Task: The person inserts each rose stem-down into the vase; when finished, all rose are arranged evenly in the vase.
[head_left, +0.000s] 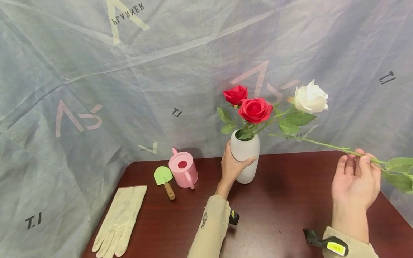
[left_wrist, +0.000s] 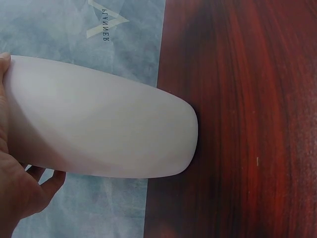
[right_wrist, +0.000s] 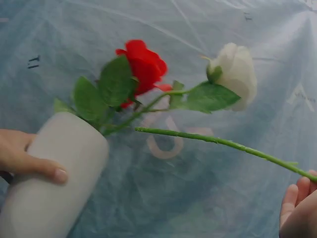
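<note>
A white vase stands on the table with two red roses and a white rose in it; the white one leans far out to the right. My left hand grips the vase round its side, thumb across the front. Over the table's right side, my right hand pinches a green stem between thumb and fingers. The bare stem end points left towards the vase, just below the white rose's leaves. Leaves show at the stem's other end, whose flower is out of frame.
Left of the vase stands a pink watering can, with a small green trowel with a wooden handle beside it. A cream work glove lies near the left edge of the brown table. Grey printed sheeting hangs close behind.
</note>
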The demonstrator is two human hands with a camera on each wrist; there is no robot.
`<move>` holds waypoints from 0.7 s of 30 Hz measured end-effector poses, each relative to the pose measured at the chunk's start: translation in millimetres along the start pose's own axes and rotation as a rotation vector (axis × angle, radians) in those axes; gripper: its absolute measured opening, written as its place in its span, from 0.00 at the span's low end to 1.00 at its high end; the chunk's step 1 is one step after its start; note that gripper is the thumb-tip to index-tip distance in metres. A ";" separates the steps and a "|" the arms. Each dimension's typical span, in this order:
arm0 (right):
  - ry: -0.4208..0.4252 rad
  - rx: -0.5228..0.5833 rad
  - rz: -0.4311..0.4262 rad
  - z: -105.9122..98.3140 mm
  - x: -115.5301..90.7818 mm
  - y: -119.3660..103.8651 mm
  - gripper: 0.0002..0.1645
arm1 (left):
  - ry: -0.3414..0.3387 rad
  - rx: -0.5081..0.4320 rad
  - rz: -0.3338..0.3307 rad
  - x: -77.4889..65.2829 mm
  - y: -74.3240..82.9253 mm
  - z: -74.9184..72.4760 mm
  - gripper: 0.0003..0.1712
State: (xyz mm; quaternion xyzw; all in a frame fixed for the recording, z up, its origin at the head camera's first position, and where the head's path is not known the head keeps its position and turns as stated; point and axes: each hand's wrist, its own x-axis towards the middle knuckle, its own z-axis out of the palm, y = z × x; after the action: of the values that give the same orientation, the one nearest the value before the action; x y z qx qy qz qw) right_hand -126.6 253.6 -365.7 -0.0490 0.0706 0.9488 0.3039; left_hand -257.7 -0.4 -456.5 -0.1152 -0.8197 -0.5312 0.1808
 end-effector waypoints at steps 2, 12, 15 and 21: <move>-0.032 0.036 0.014 -2.3 -3.8 0.5 0.07 | 0.003 0.004 -0.003 0.8 0.0 0.9 0.55; -0.007 0.141 -0.036 12.8 -7.3 4.6 0.07 | 0.027 0.018 0.016 2.1 -0.4 2.5 0.56; 0.019 0.120 -0.079 16.3 -8.8 10.9 0.07 | 0.028 0.022 0.018 1.9 -1.4 2.2 0.55; 0.015 0.097 -0.082 21.1 -10.1 24.2 0.09 | 0.027 0.020 0.029 1.8 -3.1 2.3 0.56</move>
State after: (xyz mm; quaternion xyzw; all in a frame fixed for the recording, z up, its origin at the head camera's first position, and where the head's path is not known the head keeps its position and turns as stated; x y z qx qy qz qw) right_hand -133.5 231.8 -341.0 -0.0441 0.1169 0.9307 0.3439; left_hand -260.9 0.4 -459.1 -0.1180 -0.8209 -0.5216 0.2004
